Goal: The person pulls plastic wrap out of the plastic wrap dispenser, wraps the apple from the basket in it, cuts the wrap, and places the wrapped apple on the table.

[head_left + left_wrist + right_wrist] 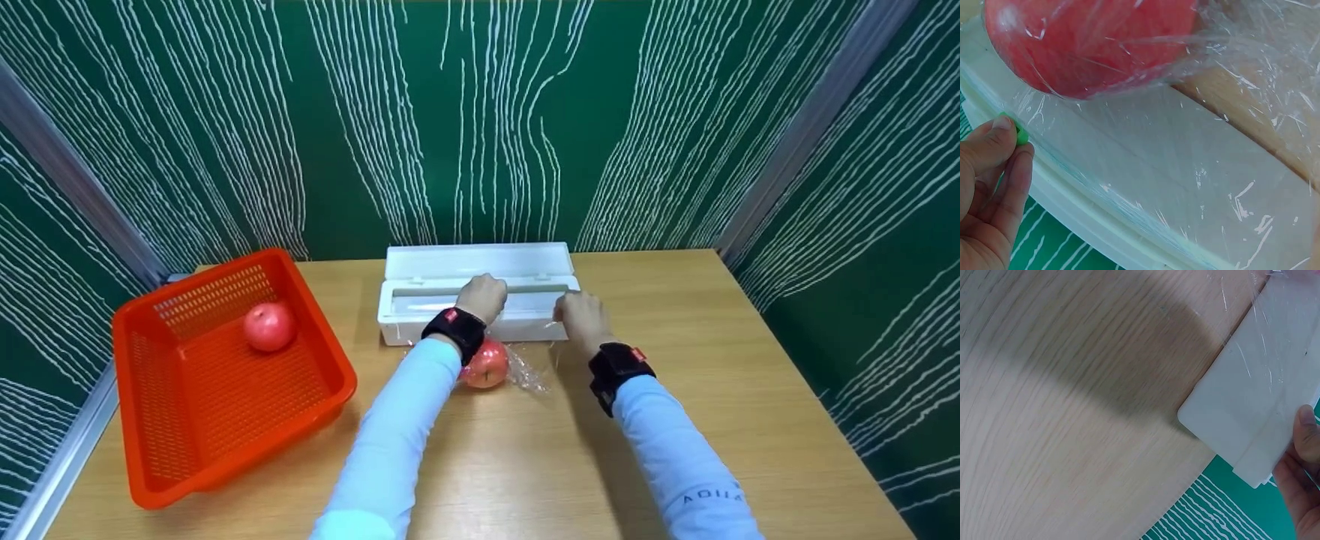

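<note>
A white cling film dispenser box (480, 261) stands at the back of the table with its lid raised. My left hand (484, 298) is over its front edge. In the left wrist view that hand (991, 180) pinches a small green slider (1022, 135) on the box's edge. My right hand (583, 320) grips the box's right end, thumb on the front wall (1241, 399) in the right wrist view. Against the box front lies a red apple (487, 366) under crumpled clear cling film (529, 373), partly hidden by my left wrist. The film stretches from the apple up to the box edge.
An orange-red plastic basket (341, 386) stands on the left of the wooden table (720, 375), with another red apple (270, 327) inside. Green panels (360, 217) with white wavy lines enclose the back and sides, joined by metal posts (802, 124).
</note>
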Demonstrator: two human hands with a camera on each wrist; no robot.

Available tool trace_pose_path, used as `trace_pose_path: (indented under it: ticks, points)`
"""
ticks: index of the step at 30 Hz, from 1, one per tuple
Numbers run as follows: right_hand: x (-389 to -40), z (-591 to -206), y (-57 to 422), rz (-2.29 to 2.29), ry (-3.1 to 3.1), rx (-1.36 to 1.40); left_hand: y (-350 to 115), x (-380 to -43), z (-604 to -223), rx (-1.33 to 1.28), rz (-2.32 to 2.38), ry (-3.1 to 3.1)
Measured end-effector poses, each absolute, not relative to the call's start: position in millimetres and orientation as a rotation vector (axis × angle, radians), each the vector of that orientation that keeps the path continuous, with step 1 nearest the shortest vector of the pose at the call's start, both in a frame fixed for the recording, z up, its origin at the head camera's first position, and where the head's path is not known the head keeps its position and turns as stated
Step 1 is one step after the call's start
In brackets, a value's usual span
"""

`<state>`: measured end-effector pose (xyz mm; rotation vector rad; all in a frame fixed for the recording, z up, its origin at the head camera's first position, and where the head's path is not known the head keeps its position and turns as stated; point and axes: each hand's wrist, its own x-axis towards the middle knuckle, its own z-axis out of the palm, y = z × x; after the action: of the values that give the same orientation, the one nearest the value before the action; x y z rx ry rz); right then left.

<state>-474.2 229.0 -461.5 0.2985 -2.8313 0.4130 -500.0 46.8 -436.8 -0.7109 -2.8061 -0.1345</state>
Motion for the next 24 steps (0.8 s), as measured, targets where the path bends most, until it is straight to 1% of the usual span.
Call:
trace_pose_path:
  ticks: [12,17,20,22,24]
  points:
    - [-474.6,-458.4,229.1,0.478,-2.891,0.261,37.6,-500.7,-434.8,-0.695,-0.214,-2.827]
    - [-475.0,-458.5,228.8,0.490,-2.892,0.241,34.3,-510.0,-431.5,-0.645,-0.168,-2.876]
    - [-475.2,-460.0,228.7,0.451,-2.854,0.265,30.2,-546.1,-473.1,-0.678,-0.098,-2.726]
    - [-474.8,-461.0,228.6,0.428,-2.824,0.282,31.3,-565.1,-495.2,-0.665,-0.071,-2.726]
    - [-474.3,-461.9,229.1,0.416,-2.802,0.288,28.4,-590.3,-526.7,-0.671,-0.064,-2.731]
